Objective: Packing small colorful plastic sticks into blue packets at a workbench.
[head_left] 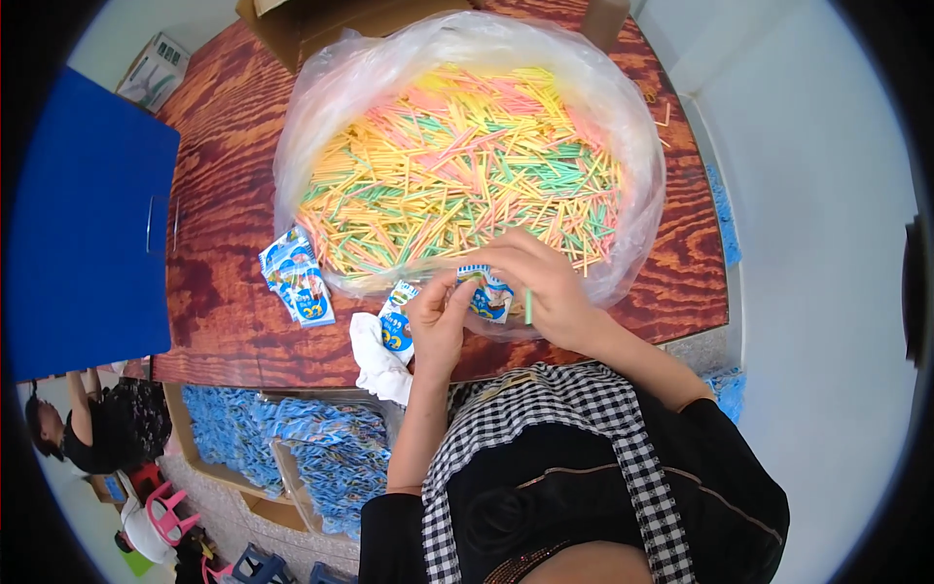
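A small blue and white packet [489,298] is pinched between the thumb and fingers of my left hand [438,326]. My right hand [550,292] bends over the packet's upper edge with its fingertips touching it. Below the right palm a thin green stick [528,307] points down, held in that hand. Just beyond both hands lies a large clear plastic bag [637,195], rolled open and full of thin yellow, pink and green sticks [457,175]. Beside my left hand another blue and white packet [396,321] rests by a crumpled white cloth [377,360].
More packets [300,282] lie piled on the wood-patterned table [224,204] to the left. A cardboard box [341,24] stands behind the bag, a blue panel [83,234] at far left. Boxes of blue packets [331,448] sit below the table edge; a person [97,423] is beyond.
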The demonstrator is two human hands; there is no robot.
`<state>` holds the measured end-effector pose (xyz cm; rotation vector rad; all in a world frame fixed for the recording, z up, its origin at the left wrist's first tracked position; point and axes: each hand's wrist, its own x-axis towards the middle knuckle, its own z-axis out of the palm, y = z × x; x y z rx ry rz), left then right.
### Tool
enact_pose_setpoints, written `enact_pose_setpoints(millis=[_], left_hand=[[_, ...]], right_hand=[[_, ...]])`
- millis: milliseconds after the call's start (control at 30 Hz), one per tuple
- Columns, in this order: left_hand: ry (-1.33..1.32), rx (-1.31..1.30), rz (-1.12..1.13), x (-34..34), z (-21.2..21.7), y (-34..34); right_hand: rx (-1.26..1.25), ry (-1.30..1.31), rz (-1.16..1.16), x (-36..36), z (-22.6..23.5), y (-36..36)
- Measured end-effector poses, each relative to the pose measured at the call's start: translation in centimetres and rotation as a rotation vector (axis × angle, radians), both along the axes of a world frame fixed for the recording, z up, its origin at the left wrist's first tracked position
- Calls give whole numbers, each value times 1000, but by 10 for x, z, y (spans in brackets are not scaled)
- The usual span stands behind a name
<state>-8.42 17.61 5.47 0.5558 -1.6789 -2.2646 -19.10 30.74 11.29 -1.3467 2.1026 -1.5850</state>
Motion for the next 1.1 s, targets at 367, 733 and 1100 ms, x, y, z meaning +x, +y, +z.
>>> enact_pose_setpoints(millis=[367,733,1100], left_hand=[[196,72,613,50,12,-88],[-304,-1267,939,38,-77,-179],[-249,-1245,215,74,-19,-93]], right_hand=[[35,-1048,-87,-19,-40,20],[48,-860,-88,-18,-55,20],[297,-454,-246,-36,-61,43]])
